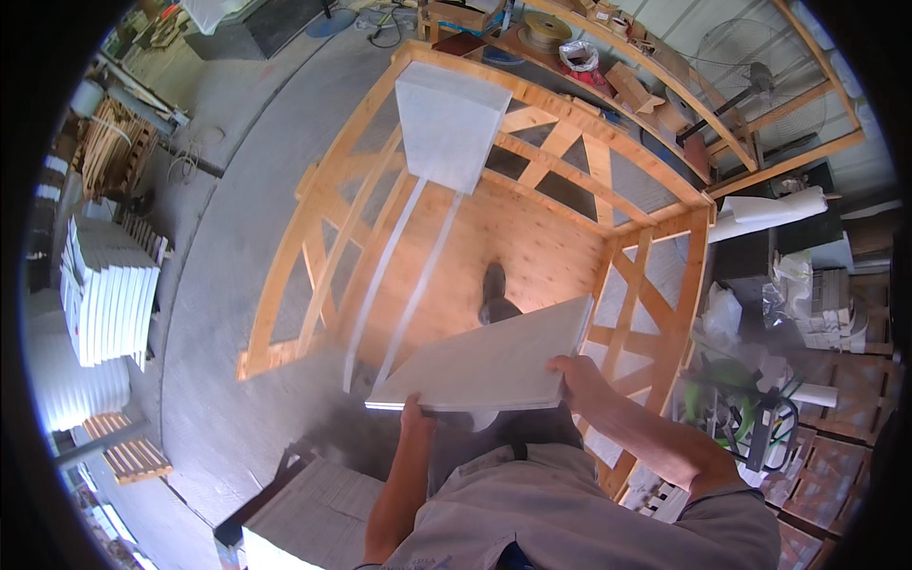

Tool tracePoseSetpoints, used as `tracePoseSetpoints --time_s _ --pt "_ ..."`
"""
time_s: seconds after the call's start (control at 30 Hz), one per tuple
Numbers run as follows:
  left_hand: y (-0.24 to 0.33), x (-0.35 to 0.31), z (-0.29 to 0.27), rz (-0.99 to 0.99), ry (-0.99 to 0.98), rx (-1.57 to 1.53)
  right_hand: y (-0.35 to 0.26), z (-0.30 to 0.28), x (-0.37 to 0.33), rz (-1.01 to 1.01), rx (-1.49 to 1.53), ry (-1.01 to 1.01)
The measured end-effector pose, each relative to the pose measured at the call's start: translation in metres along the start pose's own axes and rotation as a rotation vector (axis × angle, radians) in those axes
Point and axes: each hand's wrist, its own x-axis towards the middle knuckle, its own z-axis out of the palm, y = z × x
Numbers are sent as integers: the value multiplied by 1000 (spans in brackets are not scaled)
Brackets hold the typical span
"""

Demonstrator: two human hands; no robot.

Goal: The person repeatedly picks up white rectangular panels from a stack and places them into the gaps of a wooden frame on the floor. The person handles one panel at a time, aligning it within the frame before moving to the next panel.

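I hold a flat, pale grey slab (484, 356) tilted in front of my waist. A line along its near edge looks like two thin layers lying together. My left hand (414, 416) grips the near left edge, fingers hidden underneath. At the right corner, my right hand (576, 378) is closed on the side edge. Beyond the slab, a large wooden crate (560, 59) with open, cross-braced sides surrounds a plywood base (446, 275). A stack of pale slabs (451, 128) stands at its far left corner, with two white strips (388, 252) running from it toward me.
One dark shoe (494, 285) is on the plywood. Another pale slab stack (309, 513) sits at lower left. Farther left are white slabs (109, 294) and a wooden pallet (128, 446). A cluttered shelf (608, 71) and a fan (760, 81) stand behind the crate.
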Motion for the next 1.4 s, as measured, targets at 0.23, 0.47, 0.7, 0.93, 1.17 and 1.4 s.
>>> tracePoseSetpoints --time_s 0.23,0.47,0.7,0.93,1.17,1.4 --pt "28 1 190 -76 180 76 -114 -32 101 37 74 15" --pt "45 35 330 -114 69 54 -188 -48 149 -3 220 37" --pt "56 104 441 42 54 310 -244 -20 183 -8 430 185" --pt "82 229 479 27 -63 349 -216 18 259 -260 348 275" --pt "105 301 508 124 -95 516 -203 75 304 -163 472 413" --pt "146 296 523 46 49 908 -186 133 326 -327 169 390"
